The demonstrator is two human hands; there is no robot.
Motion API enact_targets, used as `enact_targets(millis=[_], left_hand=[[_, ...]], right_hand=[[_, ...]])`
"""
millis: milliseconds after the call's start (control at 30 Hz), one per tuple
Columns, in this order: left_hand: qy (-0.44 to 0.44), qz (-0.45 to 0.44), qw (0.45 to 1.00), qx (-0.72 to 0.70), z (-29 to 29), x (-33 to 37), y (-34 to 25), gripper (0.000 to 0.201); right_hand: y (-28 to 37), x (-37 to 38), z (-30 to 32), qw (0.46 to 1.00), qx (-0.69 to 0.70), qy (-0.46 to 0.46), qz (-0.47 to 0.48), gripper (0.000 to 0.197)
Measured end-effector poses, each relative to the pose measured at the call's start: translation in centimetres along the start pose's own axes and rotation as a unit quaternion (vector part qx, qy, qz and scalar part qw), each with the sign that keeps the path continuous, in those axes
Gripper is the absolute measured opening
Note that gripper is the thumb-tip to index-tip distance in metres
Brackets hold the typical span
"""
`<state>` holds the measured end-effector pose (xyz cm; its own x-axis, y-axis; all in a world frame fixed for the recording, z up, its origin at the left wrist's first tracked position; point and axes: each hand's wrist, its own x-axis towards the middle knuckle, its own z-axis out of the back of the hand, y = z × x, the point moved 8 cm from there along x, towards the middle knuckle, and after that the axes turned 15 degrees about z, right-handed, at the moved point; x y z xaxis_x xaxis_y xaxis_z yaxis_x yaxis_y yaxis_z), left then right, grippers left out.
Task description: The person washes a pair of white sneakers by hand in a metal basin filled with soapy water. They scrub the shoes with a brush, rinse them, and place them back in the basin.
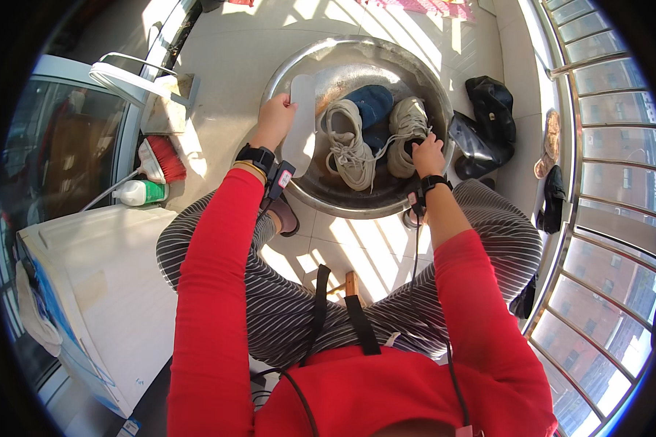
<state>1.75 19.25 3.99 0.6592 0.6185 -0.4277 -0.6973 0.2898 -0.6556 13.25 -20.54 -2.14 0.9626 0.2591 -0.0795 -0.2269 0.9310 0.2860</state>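
My left hand [275,119] is closed on a pale, flat insole [303,135], held upright over the left rim of a wide metal basin [328,198]. Inside the basin lies a pair of off-white lace-up sneakers: the left sneaker [355,156] and the right sneaker [407,116]. My right hand [428,155] grips the right sneaker at its opening, near the heel. Some fingertips are hidden there. Behind and between the sneakers lies a dark blue item [370,103], partly covered, whose kind I cannot make out.
Black boots [488,120] lie right of the basin, near a metal railing [612,164]. To the left are a red-bristled broom [164,159], a white and green bottle [140,192] and a white box-shaped piece [98,291]. Part of a wooden stool [351,282] shows between my legs.
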Motion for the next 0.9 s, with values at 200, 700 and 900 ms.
enact_targets(millis=[200,700,900], left_hand=[[-0.086,0.045,0.995,-0.02,-4.3,3.6,6.5,0.021],[-0.162,0.034,0.985,0.048,-4.9,2.8,8.7,0.038],[0.273,-0.161,0.948,-0.043,-7.6,-4.2,-7.8,0.047]], right_hand=[[13.9,-3.4,0.5,0.896,0.186,-0.001,0.402,0.038],[18.9,-3.0,-3.3,0.911,0.124,0.177,0.351,0.032],[19.1,-2.5,4.8,0.855,0.015,0.169,0.491,0.022]])
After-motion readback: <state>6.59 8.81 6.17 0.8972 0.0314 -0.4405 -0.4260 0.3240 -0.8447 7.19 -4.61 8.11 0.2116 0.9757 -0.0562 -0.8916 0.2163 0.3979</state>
